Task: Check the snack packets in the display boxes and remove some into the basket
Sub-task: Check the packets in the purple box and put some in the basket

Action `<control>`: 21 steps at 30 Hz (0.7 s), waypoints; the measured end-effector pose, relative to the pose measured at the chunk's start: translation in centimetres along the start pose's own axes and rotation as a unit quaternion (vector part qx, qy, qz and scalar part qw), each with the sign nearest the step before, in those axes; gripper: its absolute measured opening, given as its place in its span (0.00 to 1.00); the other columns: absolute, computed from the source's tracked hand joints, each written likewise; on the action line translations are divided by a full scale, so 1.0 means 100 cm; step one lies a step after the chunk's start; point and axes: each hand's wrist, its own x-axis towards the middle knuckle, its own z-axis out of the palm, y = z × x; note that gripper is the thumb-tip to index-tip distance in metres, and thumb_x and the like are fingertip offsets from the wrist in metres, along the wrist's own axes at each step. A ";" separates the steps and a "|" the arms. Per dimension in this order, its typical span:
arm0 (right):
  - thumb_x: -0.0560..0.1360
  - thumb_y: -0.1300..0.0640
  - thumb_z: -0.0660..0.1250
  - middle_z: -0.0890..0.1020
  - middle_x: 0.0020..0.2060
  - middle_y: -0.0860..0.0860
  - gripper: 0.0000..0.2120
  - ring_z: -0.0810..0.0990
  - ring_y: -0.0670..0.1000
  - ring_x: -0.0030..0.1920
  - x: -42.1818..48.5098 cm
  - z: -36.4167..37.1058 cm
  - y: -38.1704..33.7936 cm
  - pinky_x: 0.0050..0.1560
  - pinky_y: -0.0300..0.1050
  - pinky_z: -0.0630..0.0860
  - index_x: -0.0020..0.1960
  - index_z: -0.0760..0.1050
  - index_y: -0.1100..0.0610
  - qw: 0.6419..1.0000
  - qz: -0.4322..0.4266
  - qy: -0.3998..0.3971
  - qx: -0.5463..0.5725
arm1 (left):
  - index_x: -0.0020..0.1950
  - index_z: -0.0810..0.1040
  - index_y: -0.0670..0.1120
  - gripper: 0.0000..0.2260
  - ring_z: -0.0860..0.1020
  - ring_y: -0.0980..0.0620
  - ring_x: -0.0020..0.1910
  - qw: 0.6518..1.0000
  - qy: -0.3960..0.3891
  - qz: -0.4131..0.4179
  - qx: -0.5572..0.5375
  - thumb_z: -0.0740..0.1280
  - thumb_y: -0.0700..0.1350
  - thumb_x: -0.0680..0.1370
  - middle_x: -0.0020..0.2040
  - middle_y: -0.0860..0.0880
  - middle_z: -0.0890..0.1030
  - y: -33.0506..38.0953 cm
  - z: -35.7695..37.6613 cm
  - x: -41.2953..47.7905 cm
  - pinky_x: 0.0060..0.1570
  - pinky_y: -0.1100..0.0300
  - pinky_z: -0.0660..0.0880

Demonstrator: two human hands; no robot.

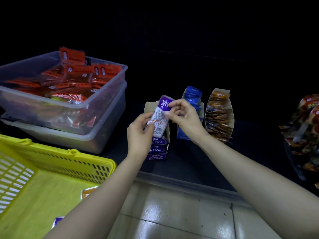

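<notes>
**While the purple packet is up for checking, hold it flat and still**

Because the yellow basket (89, 158) sits nearest, at the lower left, with an orange packet (88, 193) and a second purple packet (58, 221) on its floor, any drop is a short move leftward. Over the front of the shelf (189, 163), both hands hold one purple packet (160, 118) with its printed back to the camera. The left hand (139, 133) pinches the lower left edge between thumb and fingers (147, 116). The right hand (185, 116) pinches the upper right edge likewise. To read it well, I judge, draw the two pinches gently apart so the film lies flat, then tilt it to the light; the print is too small here to make out. Just behind stands the purple display box (148, 107), with more packets upright inside. Farther back stand the blue box (191, 99) and the orange box (219, 114). Stacked clear tubs (96, 121) sit to the left.
</notes>
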 end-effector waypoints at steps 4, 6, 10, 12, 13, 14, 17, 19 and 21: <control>0.73 0.59 0.74 0.80 0.53 0.52 0.21 0.81 0.50 0.50 0.002 0.000 0.006 0.52 0.43 0.79 0.62 0.69 0.57 0.999 0.026 0.037 0.006 | 0.58 0.79 0.43 0.13 0.84 0.47 0.50 0.983 -0.017 -0.068 -0.171 0.64 0.30 0.78 0.51 0.43 0.85 0.005 0.002 0.000 0.51 0.53 0.80; 0.74 0.62 0.72 0.82 0.53 0.58 0.21 0.83 0.54 0.52 0.002 -0.001 0.005 0.54 0.48 0.80 0.63 0.68 0.59 0.998 0.054 0.013 0.043 | 0.58 0.80 0.43 0.13 0.84 0.46 0.48 0.972 -0.031 -0.087 -0.215 0.64 0.30 0.78 0.50 0.43 0.85 0.006 0.002 0.000 0.50 0.54 0.80; 0.75 0.65 0.71 0.83 0.46 0.58 0.14 0.84 0.56 0.46 0.000 0.000 0.005 0.49 0.52 0.81 0.58 0.72 0.58 0.994 0.071 -0.034 0.072 | 0.56 0.81 0.41 0.08 0.84 0.48 0.43 0.964 -0.032 -0.124 -0.233 0.66 0.34 0.78 0.46 0.42 0.85 0.007 0.001 -0.001 0.45 0.56 0.81; 0.75 0.66 0.71 0.83 0.46 0.58 0.14 0.84 0.55 0.44 -0.002 0.002 0.004 0.42 0.47 0.81 0.57 0.72 0.58 0.992 0.080 -0.059 0.074 | 0.56 0.80 0.38 0.08 0.84 0.49 0.41 0.965 -0.018 -0.129 -0.229 0.67 0.35 0.78 0.45 0.42 0.85 0.007 0.000 0.000 0.42 0.57 0.81; 0.75 0.67 0.71 0.83 0.48 0.59 0.15 0.84 0.54 0.44 -0.003 0.003 0.004 0.39 0.44 0.80 0.59 0.72 0.59 0.991 0.085 -0.072 0.076 | 0.56 0.80 0.37 0.08 0.84 0.50 0.40 0.965 -0.010 -0.130 -0.228 0.68 0.35 0.78 0.44 0.43 0.86 0.007 -0.001 0.001 0.40 0.58 0.80; 0.74 0.68 0.71 0.83 0.50 0.60 0.17 0.84 0.53 0.44 -0.003 0.004 0.003 0.37 0.42 0.80 0.61 0.72 0.61 0.990 0.087 -0.083 0.076 | 0.56 0.80 0.37 0.08 0.84 0.51 0.39 0.965 -0.003 -0.131 -0.229 0.68 0.35 0.78 0.43 0.44 0.86 0.007 -0.001 0.001 0.39 0.59 0.79; 0.74 0.69 0.70 0.84 0.51 0.57 0.18 0.84 0.51 0.45 -0.003 0.007 0.003 0.37 0.40 0.80 0.62 0.73 0.60 0.989 0.083 -0.096 0.073 | 0.55 0.80 0.37 0.07 0.83 0.52 0.37 0.965 0.007 -0.132 -0.226 0.68 0.35 0.78 0.41 0.45 0.86 0.008 -0.002 0.002 0.36 0.60 0.79; 0.76 0.66 0.69 0.84 0.51 0.59 0.13 0.85 0.52 0.45 -0.002 0.007 0.004 0.39 0.42 0.80 0.59 0.74 0.59 0.991 0.081 -0.080 0.067 | 0.52 0.79 0.39 0.05 0.83 0.53 0.36 0.966 0.006 -0.136 -0.220 0.68 0.35 0.77 0.39 0.47 0.86 0.008 -0.002 0.001 0.36 0.61 0.79; 0.78 0.63 0.68 0.84 0.49 0.61 0.06 0.84 0.54 0.45 0.000 0.005 0.007 0.42 0.46 0.80 0.55 0.75 0.59 0.994 0.073 -0.049 0.059 | 0.51 0.79 0.41 0.05 0.83 0.53 0.37 0.968 -0.010 -0.141 -0.209 0.69 0.35 0.77 0.39 0.48 0.86 0.007 -0.003 0.000 0.37 0.60 0.79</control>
